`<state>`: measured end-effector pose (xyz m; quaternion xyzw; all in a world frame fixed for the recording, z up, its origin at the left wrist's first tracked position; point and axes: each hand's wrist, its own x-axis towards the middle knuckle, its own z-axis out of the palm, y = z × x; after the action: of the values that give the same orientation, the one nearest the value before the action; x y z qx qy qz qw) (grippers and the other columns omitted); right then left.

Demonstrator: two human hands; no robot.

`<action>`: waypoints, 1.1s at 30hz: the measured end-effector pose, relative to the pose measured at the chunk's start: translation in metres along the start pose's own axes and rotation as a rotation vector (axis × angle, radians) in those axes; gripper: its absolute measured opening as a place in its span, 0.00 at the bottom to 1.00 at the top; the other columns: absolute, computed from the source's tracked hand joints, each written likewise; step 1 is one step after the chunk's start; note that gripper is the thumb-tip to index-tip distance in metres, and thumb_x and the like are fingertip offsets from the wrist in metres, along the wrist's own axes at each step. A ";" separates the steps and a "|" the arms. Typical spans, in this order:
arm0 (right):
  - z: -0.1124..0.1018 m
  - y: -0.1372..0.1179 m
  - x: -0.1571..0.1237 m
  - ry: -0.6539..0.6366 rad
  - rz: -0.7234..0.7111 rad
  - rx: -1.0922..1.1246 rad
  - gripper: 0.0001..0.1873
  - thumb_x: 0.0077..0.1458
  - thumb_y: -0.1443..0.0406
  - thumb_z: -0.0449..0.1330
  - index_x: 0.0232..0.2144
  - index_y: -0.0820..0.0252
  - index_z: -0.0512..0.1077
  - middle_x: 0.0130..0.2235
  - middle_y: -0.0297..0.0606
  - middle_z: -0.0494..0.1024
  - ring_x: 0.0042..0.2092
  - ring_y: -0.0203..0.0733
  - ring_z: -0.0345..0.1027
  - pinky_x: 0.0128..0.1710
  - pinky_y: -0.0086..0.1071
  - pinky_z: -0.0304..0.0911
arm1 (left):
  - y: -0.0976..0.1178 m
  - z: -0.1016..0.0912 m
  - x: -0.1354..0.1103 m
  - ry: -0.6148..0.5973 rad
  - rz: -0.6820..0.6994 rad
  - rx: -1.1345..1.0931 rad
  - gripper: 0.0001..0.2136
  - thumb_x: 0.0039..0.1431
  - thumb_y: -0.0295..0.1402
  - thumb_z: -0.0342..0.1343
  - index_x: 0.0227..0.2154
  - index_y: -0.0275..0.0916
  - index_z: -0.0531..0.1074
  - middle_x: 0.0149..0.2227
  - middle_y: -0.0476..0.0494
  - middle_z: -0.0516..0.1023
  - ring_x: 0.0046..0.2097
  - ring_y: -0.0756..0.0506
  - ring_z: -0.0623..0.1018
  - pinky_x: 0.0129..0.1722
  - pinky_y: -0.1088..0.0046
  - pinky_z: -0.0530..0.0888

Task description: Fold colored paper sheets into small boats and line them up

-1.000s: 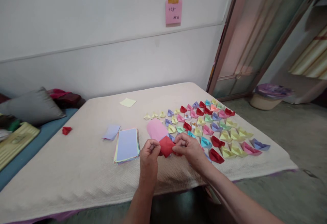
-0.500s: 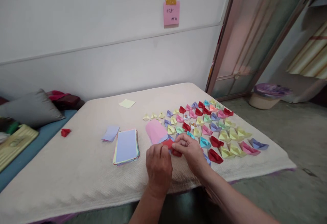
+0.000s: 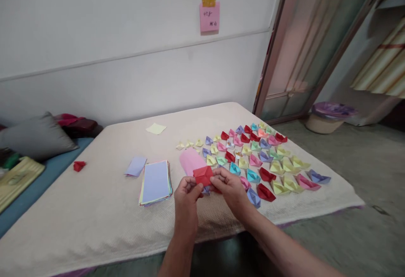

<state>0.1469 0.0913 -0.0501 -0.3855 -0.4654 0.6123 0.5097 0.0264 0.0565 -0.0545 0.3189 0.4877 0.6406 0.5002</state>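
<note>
Folded red paper [image 3: 203,176], pinched by the person's left hand [image 3: 186,193] and right hand [image 3: 230,189], above the cloth [image 3: 95,213] by its near edge; paper boats [image 3: 255,160] toward the right edge

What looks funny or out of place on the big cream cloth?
A small red folded paper sits alone near the left edge, far from the paper boats grouped on the right, so it looks a bit stray. I can't see anything spilled.
</note>
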 end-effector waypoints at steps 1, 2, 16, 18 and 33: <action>0.000 0.000 0.000 0.009 -0.005 -0.007 0.09 0.46 0.61 0.62 0.29 0.60 0.69 0.22 0.30 0.71 0.24 0.34 0.64 0.26 0.28 0.60 | 0.002 0.001 -0.001 -0.029 0.002 0.021 0.06 0.47 0.28 0.59 0.30 0.38 0.69 0.26 0.52 0.73 0.27 0.53 0.69 0.28 0.78 0.66; -0.001 0.000 0.000 0.013 -0.010 -0.013 0.09 0.46 0.61 0.62 0.28 0.60 0.70 0.21 0.29 0.70 0.23 0.33 0.63 0.25 0.27 0.58 | 0.004 0.002 -0.002 -0.053 0.003 0.038 0.07 0.47 0.29 0.60 0.31 0.38 0.69 0.27 0.51 0.74 0.28 0.52 0.70 0.29 0.78 0.66; -0.002 -0.011 -0.002 -0.092 -0.008 -0.087 0.04 0.44 0.65 0.62 0.26 0.60 0.72 0.17 0.26 0.67 0.19 0.30 0.59 0.20 0.25 0.55 | 0.007 -0.010 0.004 -0.086 -0.024 0.023 0.07 0.47 0.31 0.59 0.31 0.35 0.73 0.25 0.50 0.73 0.25 0.53 0.67 0.26 0.78 0.62; -0.003 -0.011 -0.003 -0.100 0.002 -0.052 0.05 0.44 0.65 0.62 0.27 0.60 0.73 0.17 0.26 0.67 0.18 0.30 0.59 0.19 0.25 0.55 | 0.007 -0.010 0.004 -0.076 -0.003 0.053 0.07 0.47 0.30 0.59 0.31 0.36 0.73 0.23 0.51 0.72 0.24 0.54 0.66 0.25 0.78 0.61; -0.011 -0.018 -0.002 -0.190 -0.306 -0.228 0.11 0.45 0.71 0.58 0.25 0.53 0.79 0.28 0.35 0.74 0.31 0.39 0.68 0.31 0.31 0.64 | 0.019 -0.012 0.000 -0.174 0.097 0.061 0.04 0.48 0.25 0.55 0.27 0.36 0.74 0.28 0.46 0.75 0.33 0.48 0.72 0.36 0.71 0.68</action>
<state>0.1625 0.0923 -0.0363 -0.3059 -0.6310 0.5046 0.5036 0.0089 0.0520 -0.0401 0.4116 0.4458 0.6186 0.4991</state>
